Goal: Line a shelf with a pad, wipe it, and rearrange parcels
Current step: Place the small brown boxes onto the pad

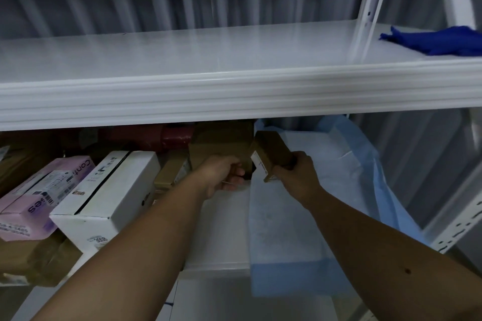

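Blue pad [287, 242], brown parcel [272, 152], navy cloth [438, 41].

Parcels [78, 190] crowd the lower shelf's [221, 229] left — pad [300, 216] lies right, cloth [438, 41] above.

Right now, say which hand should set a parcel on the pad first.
Probably the right hand: it already grips a small brown box directly above the blue pad. The left hand holds a larger brown box beside the pad's left edge.
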